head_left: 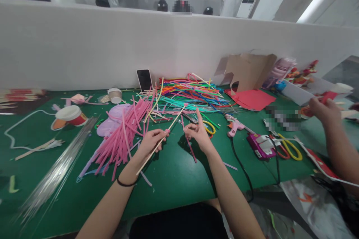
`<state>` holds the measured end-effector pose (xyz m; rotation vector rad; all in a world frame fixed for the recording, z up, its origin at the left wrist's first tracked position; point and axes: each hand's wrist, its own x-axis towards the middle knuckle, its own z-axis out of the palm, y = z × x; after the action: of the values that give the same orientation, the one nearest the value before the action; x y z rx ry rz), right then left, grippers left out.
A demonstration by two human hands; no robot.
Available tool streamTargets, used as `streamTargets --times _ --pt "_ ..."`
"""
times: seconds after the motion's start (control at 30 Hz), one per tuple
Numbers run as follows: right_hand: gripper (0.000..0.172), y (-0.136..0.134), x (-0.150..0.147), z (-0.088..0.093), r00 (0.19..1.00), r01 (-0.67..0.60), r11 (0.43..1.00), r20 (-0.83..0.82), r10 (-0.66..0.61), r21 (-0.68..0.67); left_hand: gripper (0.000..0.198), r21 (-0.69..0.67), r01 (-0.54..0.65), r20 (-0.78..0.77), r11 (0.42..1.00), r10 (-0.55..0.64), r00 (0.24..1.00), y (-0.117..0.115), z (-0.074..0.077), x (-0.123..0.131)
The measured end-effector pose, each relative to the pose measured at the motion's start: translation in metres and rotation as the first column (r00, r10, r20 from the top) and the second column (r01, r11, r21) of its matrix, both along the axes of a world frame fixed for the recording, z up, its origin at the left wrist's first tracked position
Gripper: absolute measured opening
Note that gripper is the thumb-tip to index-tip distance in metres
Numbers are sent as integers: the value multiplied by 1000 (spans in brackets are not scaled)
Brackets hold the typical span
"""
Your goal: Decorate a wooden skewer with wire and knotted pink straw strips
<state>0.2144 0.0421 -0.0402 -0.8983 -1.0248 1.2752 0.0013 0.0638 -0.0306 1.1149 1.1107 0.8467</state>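
My left hand is closed around a thin pale wooden stick, tilted up and to the right, with a bit of pink at its upper tip. To its right, my right hand pinches a pink pipe cleaner between thumb and fingers, while the index finger points up near the stick's tip. Beside my left hand lies a big bundle of pink pipe cleaners. Behind both hands spreads a pile of multicoloured pipe cleaners. Yellow-handled scissors lie partly hidden behind my right hand.
A pink glue gun and a purple power strip with cables sit on the right, near red paper. On the left are a bundle of thin wires and a paper cup. A co-worker's hand works at far right.
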Motion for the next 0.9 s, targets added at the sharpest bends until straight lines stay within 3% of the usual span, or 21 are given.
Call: streamTargets --times 0.17,0.27,0.33,0.4,0.47,0.53,0.63,0.9 --pt "110 3 1 -2 991 73 995 119 -65 -62 39 20 -29 30 999 29 999 5 -6 0" --pt "81 -3 19 -2 884 324 944 377 -277 -65 41 34 -59 61 998 57 997 8 -10 -1" --pt "60 -14 40 -1 652 511 858 629 -424 49 42 38 -68 78 997 65 995 9 -13 0" --pt "49 -30 65 1 301 604 769 833 -464 210 43 40 -71 90 997 67 994 9 -14 0" --pt "46 -46 86 1 0 657 703 931 -364 274 43 39 -70 96 997 66 993 9 -16 1" --pt "43 -58 101 -1 -136 686 684 967 -215 249 43 37 -70 100 997 66 993 9 -18 2" --pt "40 -68 111 -5 -175 684 704 980 -99 193 42 31 -73 104 997 69 992 10 -20 2" --pt "33 -71 113 -7 -302 628 740 952 -53 241 40 22 -78 102 997 75 992 11 -21 1"
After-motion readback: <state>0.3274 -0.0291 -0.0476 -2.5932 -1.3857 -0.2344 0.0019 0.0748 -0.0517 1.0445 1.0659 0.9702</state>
